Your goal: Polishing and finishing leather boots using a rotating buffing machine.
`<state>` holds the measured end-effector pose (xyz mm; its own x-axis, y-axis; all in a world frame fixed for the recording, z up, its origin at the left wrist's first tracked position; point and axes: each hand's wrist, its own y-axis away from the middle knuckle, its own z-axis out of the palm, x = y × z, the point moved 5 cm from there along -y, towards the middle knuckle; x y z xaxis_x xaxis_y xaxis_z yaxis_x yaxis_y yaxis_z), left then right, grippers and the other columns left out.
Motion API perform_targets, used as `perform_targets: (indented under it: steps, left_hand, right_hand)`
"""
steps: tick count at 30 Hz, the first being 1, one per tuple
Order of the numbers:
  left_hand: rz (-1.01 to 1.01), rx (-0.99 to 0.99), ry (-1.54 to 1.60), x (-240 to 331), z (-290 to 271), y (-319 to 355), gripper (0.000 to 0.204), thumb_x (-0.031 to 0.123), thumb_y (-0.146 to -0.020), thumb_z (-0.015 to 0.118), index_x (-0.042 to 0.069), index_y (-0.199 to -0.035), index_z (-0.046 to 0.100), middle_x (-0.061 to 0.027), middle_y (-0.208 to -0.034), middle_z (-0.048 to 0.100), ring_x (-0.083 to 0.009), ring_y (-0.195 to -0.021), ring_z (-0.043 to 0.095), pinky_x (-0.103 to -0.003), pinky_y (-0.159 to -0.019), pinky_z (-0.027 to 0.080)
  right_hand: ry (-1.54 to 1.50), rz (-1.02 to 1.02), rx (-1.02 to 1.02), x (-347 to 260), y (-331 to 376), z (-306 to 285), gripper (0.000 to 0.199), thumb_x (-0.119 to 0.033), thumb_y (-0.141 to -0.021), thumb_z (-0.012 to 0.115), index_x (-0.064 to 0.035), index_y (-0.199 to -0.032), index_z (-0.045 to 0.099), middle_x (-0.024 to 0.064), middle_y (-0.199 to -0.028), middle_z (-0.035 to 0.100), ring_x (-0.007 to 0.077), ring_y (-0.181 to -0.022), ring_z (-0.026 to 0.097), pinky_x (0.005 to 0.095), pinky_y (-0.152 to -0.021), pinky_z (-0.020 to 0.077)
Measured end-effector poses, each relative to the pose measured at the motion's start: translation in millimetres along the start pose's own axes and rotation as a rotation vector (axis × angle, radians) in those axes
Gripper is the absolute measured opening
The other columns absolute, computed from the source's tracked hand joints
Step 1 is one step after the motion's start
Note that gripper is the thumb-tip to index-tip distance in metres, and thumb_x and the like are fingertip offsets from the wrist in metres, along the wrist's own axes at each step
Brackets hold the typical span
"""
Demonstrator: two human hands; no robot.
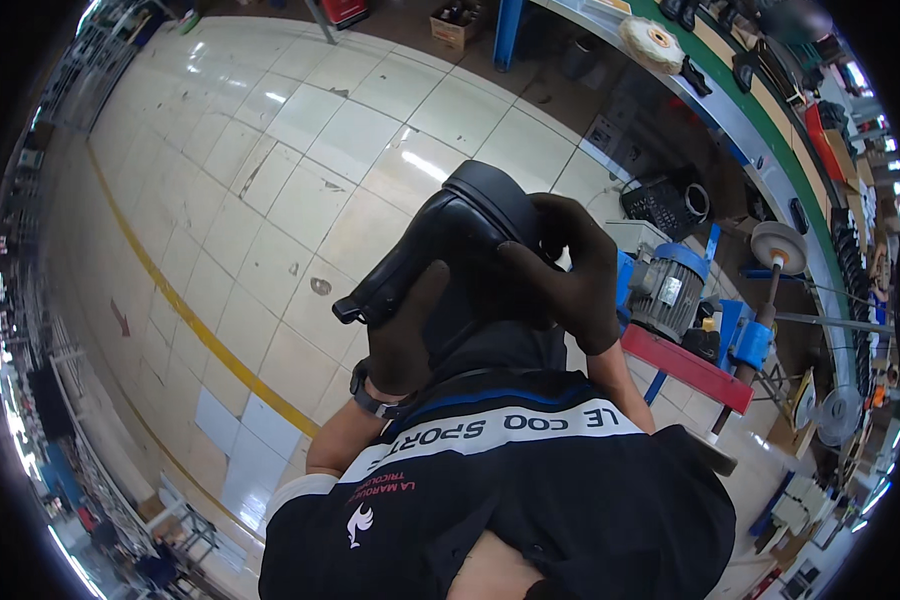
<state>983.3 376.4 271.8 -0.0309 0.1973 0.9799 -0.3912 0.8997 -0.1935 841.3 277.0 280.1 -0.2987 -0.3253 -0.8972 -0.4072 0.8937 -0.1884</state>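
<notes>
A shiny black boot (438, 235) is held up in front of my body, tilted. Its thick sole (492, 192) points up and away, and a small pull loop (348, 310) sticks out at the lower left end. Both hands wear dark brown gloves. My left hand (405, 335) is closed on the boot near the loop end, thumb along its side. At the sole end, my right hand (575, 270) grips the boot, its thumb on the near side. The boot hides some of the fingers.
To the right stands a polishing machine with a blue motor (670, 288), a red bar (685, 368) and a buffing wheel (778, 248). Another fluffy white wheel (652, 45) is by the green-edged conveyor (710, 70). A black basket (660, 205) sits below. A yellow line (185, 305) crosses the tiled floor.
</notes>
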Motion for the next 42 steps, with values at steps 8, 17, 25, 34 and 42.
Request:
perform_targets:
  steps: [8,17,25,34,42]
  left_hand:
    - [-0.073,-0.075,0.066,-43.8,11.0,-117.2,0.026,0.006,-0.086,0.050,-0.003,-0.110,0.054,-0.0130,-0.096,0.062,-0.0181,-0.085,0.062,-0.029,-0.075,0.050]
    - [-0.095,0.009,-0.050,-61.9,22.6,-255.4,0.022,0.008,-0.085,0.052,-0.004,-0.103,0.058,-0.0115,-0.082,0.064,-0.0154,-0.073,0.062,-0.027,-0.062,0.049]
    - [-0.033,0.008,-0.045,-74.3,20.3,-362.1,0.019,0.007,-0.085,0.053,-0.004,-0.099,0.059,-0.0128,-0.084,0.064,-0.0173,-0.074,0.063,-0.028,-0.064,0.049]
    - [-0.215,-0.115,-0.133,-137.5,-20.9,-485.6,0.023,0.006,-0.082,0.058,-0.004,-0.103,0.059,-0.0120,-0.096,0.062,-0.0160,-0.087,0.059,-0.030,-0.077,0.047]
    - [0.306,-0.121,-0.383,-108.5,-43.5,-611.9,0.022,0.001,-0.081,0.058,0.004,-0.102,0.063,-0.0139,-0.097,0.062,-0.0195,-0.085,0.062,-0.030,-0.076,0.048]
  right_hand:
    - [-0.192,0.060,0.098,41.7,-115.9,21.2,0.051,-0.028,-0.063,0.073,-0.0002,-0.100,0.051,0.0124,-0.082,0.059,0.0190,-0.077,0.058,0.0287,-0.071,0.0465]
    - [-0.235,0.080,0.046,70.0,-259.4,12.8,0.054,-0.028,-0.061,0.071,0.0016,-0.101,0.051,0.0131,-0.082,0.059,0.0191,-0.076,0.059,0.0293,-0.071,0.0467]
    - [-0.187,0.092,0.084,85.7,-360.0,18.0,0.053,-0.028,-0.062,0.074,0.0018,-0.100,0.052,0.0126,-0.081,0.059,0.0182,-0.076,0.059,0.0285,-0.070,0.0463]
    - [-0.162,0.075,0.157,113.0,-474.1,61.7,0.051,-0.027,-0.062,0.074,0.0001,-0.100,0.053,0.0121,-0.080,0.061,0.0177,-0.074,0.059,0.0289,-0.068,0.0474]
    - [-0.158,-0.051,0.292,90.2,-588.8,75.0,0.047,-0.024,-0.064,0.070,0.0001,-0.101,0.053,0.0104,-0.078,0.060,0.0171,-0.069,0.058,0.0276,-0.065,0.0466]
